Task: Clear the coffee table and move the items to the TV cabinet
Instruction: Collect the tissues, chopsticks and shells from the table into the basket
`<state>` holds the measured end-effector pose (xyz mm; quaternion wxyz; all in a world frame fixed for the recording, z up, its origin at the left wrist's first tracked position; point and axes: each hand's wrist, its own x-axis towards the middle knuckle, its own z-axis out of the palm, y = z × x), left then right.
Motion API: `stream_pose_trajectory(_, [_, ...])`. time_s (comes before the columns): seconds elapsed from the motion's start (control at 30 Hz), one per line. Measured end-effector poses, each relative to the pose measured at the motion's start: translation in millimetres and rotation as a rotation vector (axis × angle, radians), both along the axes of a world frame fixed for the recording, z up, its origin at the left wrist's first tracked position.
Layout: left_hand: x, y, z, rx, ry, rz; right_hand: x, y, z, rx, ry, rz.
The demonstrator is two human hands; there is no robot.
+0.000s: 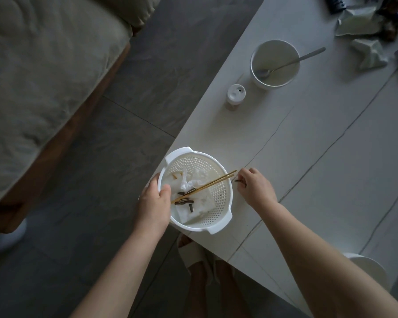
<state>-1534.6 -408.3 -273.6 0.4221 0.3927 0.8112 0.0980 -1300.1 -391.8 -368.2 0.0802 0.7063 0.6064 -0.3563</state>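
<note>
My left hand [153,204] held the white basket [218,180] by its rim, thumb inside, at the near corner of the coffee table [319,157]. I thought it was light plastic, stiff enough to lift by the rim or its two little handles. Inside lay soft tissue [193,182], two thin sticks [214,182] and some seeds [184,202], all loose, so tipping could spill them. My right hand [256,188] pinched a small seed shell [239,180] on the table, just beside the basket.

Left hand [153,206] grips colander [213,177] (right hand [255,188] pinching seeds [239,181]).
</note>
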Motion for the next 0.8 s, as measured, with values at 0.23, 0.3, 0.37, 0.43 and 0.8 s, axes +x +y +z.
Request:
stream_pose_trajectory(0.23, [4.5,0.3,-2.0,-0.004,0.009,-0.03,0.3,-4.4,-1.7,-0.003,-0.018,-0.045])
stream_pose_trajectory(0.3, [5.6,-0.6,-1.7,0.004,0.012,-0.04,-0.5,-5.1,-2.7,0.004,-0.06,-0.023])
stream_pose_trajectory(0.37, [6.4,-1.3,-1.1,0.007,0.012,-0.046,0.1,-4.6,-3.5,0.018,-0.091,0.009])
stream_pose_trajectory(0.43, [6.8,-1.3,-1.0,0.01,0.011,-0.047,2.4,-3.5,-3.8,0.033,-0.103,0.019])
stream_pose_trajectory(0.8, [9.7,1.0,0.3,0.009,-0.018,-0.067,7.4,1.1,0.2,0.034,-0.175,-0.019])
